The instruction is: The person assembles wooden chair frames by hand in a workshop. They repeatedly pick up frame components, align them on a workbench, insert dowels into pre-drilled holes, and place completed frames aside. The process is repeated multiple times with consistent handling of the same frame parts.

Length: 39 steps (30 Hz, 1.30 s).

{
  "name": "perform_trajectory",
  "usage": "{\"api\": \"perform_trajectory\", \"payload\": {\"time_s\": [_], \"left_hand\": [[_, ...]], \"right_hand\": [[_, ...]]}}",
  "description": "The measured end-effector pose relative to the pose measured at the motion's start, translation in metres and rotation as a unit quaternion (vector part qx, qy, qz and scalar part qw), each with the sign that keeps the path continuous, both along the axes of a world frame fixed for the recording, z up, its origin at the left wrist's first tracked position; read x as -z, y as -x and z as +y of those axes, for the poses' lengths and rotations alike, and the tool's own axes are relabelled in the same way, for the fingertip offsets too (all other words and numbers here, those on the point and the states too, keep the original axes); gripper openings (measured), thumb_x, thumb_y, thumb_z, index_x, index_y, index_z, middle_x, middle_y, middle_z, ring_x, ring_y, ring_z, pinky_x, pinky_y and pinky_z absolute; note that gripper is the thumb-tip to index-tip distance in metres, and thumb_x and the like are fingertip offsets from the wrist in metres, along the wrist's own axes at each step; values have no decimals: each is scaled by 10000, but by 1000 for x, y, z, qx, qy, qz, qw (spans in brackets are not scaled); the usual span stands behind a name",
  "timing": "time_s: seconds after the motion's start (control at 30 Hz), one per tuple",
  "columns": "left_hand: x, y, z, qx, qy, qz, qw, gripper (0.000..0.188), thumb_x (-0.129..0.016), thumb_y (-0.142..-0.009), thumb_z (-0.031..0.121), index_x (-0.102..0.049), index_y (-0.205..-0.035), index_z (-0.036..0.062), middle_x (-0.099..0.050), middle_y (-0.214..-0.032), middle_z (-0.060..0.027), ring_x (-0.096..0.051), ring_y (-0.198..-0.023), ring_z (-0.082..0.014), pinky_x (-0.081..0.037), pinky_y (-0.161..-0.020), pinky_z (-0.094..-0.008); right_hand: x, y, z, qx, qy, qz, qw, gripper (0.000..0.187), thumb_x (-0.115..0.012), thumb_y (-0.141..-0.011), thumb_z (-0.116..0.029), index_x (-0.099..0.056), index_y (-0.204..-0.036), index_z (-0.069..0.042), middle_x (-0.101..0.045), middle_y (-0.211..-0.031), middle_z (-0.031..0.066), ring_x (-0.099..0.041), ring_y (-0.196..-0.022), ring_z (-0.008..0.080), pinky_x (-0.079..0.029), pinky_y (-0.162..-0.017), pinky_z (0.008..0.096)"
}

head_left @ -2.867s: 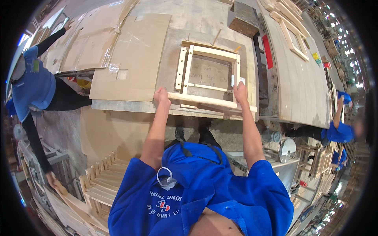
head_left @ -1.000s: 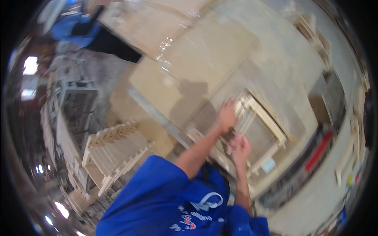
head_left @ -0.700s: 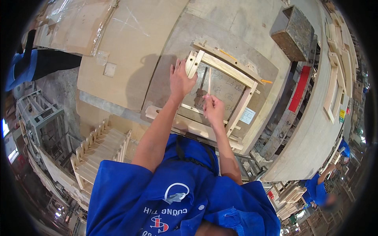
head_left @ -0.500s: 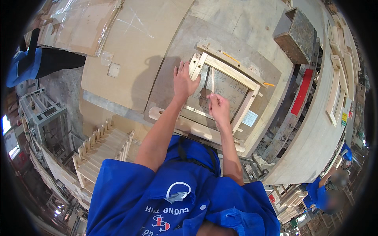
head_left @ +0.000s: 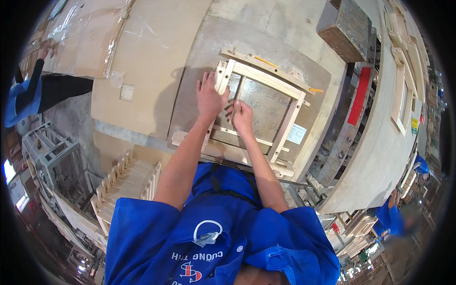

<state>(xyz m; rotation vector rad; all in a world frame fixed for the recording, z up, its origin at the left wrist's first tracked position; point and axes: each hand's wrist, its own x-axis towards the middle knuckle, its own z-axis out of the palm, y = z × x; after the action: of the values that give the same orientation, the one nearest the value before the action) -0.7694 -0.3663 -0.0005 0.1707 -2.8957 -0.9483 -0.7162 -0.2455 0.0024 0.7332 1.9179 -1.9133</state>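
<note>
A pale wooden frame [head_left: 289, 122] lies flat on the worktop in front of me. My left hand [head_left: 210, 99] rests on its left rail near the far corner, fingers stretched and thumb over the wood. Inside the frame, close to the left rail, my right hand [head_left: 241, 115] grips a thin wooden slat [head_left: 240, 88] with curled fingers. The slat's far end reaches the far rail, while its near end is hidden by the hand. A longer wooden piece [head_left: 228, 151] runs along the near side of the frame.
Beyond the far rail lie a wooden strip [head_left: 285, 75] and a yellow pencil [head_left: 265, 61]. A metal block [head_left: 345, 31] stands at far right, near a red strip [head_left: 359, 95]. Slatted wooden parts [head_left: 126, 183] sit at lower left. A co-worker [head_left: 35, 95] is at far left.
My right hand has moved left and slightly away from me with the slat, closer to the left rail. My left hand stays on the frame. The whole view has shifted slightly.
</note>
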Motion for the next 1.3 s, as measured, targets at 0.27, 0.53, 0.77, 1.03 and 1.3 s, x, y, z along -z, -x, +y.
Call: {"api": "perform_trajectory", "payload": {"time_s": [0.27, 0.53, 0.77, 1.03, 1.3], "left_hand": [[-4, 0, 1, 3, 11, -26, 1000, 695, -704, -787, 340, -466, -1316, -43, -525, -1352, -164, -411, -1338, -292, -268, -1122, -461], [1, -2, 0, 1, 8, 4, 1000, 687, -711, -768, 325, -479, -1298, -46, -550, -1313, -174, -426, -1322, -304, -274, -1116, -473], [-1, 0, 3, 7, 5, -3, 1000, 694, -717, -755, 316, -477, -1304, -32, -548, -1319, -168, -427, -1322, -301, -277, -1114, -480], [2, -1, 4, -1, 20, 5, 1000, 655, -715, -764, 306, -493, -1288, -17, -560, -1304, -161, -446, -1307, -295, -293, -1105, -479], [-1, 0, 3, 0, 21, -9, 1000, 647, -708, -778, 316, -488, -1293, -7, -558, -1310, -149, -440, -1314, -292, -290, -1102, -481]], "right_hand": [[-6, 28, 2, 57, 76, -17, 995, 287, -490, -1000, -191, -632, -920, 45, -620, -674, 81, -573, -496, 137, -455, -456, 274], [9, 30, -10, 174, 29, 15, 984, 257, -689, -875, -116, -549, -674, -38, -594, -573, 55, -560, -494, 105, -433, -462, 244], [10, -4, -4, 70, 3, 7, 997, 287, -639, -912, -137, -536, -665, -35, -593, -575, 43, -537, -487, 83, -410, -455, 241], [-58, -59, 90, 98, -214, -12, 972, 346, -590, -942, -227, -590, -679, -2, -552, -531, 19, -481, -474, 71, -365, -444, 271], [-82, -44, 121, 69, -353, -18, 933, 283, -636, -899, -212, -657, -776, 42, -571, -536, 87, -476, -479, 120, -403, -494, 324]]}}
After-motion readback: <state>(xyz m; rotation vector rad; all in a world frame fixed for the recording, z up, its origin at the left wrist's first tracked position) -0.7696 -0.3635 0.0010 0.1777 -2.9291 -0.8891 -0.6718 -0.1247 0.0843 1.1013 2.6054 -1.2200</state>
